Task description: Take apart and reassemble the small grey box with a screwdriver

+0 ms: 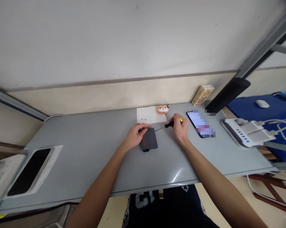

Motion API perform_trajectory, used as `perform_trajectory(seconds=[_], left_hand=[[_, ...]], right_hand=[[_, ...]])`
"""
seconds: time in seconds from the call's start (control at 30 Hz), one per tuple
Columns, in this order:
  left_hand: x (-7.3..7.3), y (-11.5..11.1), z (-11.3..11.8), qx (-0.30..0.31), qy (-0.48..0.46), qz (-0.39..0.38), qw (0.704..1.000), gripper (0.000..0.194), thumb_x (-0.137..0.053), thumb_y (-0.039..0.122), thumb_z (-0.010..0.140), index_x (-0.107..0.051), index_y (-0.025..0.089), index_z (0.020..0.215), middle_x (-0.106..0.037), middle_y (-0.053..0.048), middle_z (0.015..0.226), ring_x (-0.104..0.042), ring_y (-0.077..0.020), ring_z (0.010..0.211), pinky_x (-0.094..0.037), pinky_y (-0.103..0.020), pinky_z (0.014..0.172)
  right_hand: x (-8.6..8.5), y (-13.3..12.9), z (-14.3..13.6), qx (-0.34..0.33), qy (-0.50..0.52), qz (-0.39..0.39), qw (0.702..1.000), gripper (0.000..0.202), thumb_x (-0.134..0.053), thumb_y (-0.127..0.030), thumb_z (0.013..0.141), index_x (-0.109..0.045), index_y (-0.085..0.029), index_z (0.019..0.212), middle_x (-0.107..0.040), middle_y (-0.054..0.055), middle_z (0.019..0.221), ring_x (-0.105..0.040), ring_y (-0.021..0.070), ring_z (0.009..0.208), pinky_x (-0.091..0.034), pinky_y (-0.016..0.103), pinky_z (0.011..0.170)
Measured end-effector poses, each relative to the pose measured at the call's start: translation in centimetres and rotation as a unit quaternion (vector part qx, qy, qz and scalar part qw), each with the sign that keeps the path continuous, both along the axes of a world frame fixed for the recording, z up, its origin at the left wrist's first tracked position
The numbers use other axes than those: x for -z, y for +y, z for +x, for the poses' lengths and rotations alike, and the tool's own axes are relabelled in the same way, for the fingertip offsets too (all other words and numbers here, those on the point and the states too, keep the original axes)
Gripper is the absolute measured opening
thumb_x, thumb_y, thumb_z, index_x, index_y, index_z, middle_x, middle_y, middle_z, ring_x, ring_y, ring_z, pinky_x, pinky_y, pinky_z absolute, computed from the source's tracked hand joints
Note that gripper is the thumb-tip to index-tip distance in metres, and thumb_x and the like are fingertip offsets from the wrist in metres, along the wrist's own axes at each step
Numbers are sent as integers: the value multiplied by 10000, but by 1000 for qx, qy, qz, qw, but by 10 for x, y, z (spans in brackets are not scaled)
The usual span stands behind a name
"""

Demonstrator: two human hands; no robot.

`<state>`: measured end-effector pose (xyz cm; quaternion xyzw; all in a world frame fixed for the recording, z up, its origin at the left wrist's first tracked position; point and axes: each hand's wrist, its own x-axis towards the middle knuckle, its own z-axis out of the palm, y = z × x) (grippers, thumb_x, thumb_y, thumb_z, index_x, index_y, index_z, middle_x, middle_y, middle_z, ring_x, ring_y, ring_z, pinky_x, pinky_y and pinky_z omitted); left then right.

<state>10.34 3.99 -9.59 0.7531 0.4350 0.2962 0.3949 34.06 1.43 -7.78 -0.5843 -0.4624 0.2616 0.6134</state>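
A flat dark grey box-shaped device (pixel 150 139) lies on the grey table, with a small black part sticking out at its near edge. My left hand (pixel 136 135) grips its left and far side, fingers closed on it. In my right hand (pixel 179 126) is a screwdriver (pixel 169 124) with a black and yellow handle. Its thin shaft points left, and the tip reaches the device's far right edge. Whether the tip sits in a screw is too small to tell. Just behind lies a white paper (pixel 147 114) with a few tiny dark specks on it.
An orange animal-faced case (pixel 162 109) rests on the paper. Right of my hand lies a lit phone (pixel 200 124), then a power strip (pixel 242 133) with chargers and cables. A carton (pixel 202 95) stands by the wall. A dark phone (pixel 30 171) lies far left.
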Motion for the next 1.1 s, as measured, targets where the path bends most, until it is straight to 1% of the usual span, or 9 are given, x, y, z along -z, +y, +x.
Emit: perform_trajectory(seconds=[0.2,0.37,0.53,0.6,0.67,0.8,0.9,0.97,1.1], left_hand=[[-1,1,-1,5,-5,6,1000,263,-498,302,1015,-750,235,1051,-759,-51,1124,-696,-216,1069,-540,-388,986],[-4,1,-1,7,8,10,1000,263,-495,287,1016,-751,239,1057,-759,-44,1135,-690,-210,1083,-532,-378,993],[-2,2,0,3,15,11,1000,285,-471,293,1023,-749,238,1055,-760,-40,1125,-691,-208,1070,-532,-378,988],[-3,1,0,5,21,0,1000,293,-465,311,1027,-747,243,1068,-762,-39,1109,-699,-215,1056,-545,-381,961],[-4,-1,1,6,21,-6,1000,295,-462,321,1028,-745,241,1060,-765,-40,1089,-708,-221,1039,-558,-380,932],[-8,-5,3,-11,13,-1,1000,283,-468,302,1022,-739,227,1047,-759,-44,1125,-719,-208,970,-569,-378,916],[-7,-6,6,-19,9,21,1000,253,-491,252,1004,-737,213,1047,-760,-52,1119,-710,-203,1007,-553,-375,958],[-6,-6,6,-17,7,49,999,245,-494,221,997,-737,210,1032,-761,-52,1102,-698,-197,1044,-534,-374,990],[-8,-6,7,-8,23,109,994,253,-481,187,996,-732,214,1001,-744,-52,1074,-674,-192,1036,-523,-380,991]], right_hand=[[-4,-3,-1,3,12,17,1000,389,-456,-328,924,-623,-210,594,-504,-15,557,-464,138,563,-334,282,559],[-7,-4,-1,-14,22,7,1000,370,-484,-313,888,-621,-205,563,-511,-12,537,-457,134,554,-340,281,564],[-7,-4,0,-13,11,21,1000,381,-476,-324,887,-622,-206,556,-523,-4,539,-463,137,551,-351,283,562],[-8,-5,1,-17,10,29,999,391,-469,-320,884,-610,-206,537,-515,-1,527,-455,136,543,-347,282,556],[-9,-6,1,-35,15,32,999,407,-472,-320,874,-594,-204,504,-500,3,507,-437,133,529,-337,282,545],[-13,-13,-4,-107,28,19,994,416,-486,-343,865,-591,-202,488,-496,7,496,-416,126,503,-322,278,521],[-15,-17,-10,-152,19,10,988,419,-485,-344,874,-600,-203,497,-504,6,496,-428,126,498,-333,278,524],[-15,-18,-12,-165,10,8,986,415,-492,-339,873,-602,-206,496,-512,8,502,-440,130,511,-347,277,536],[-15,-15,-11,-144,25,3,989,429,-521,-388,864,-598,-214,479,-499,13,495,-445,141,532,-351,274,536]])
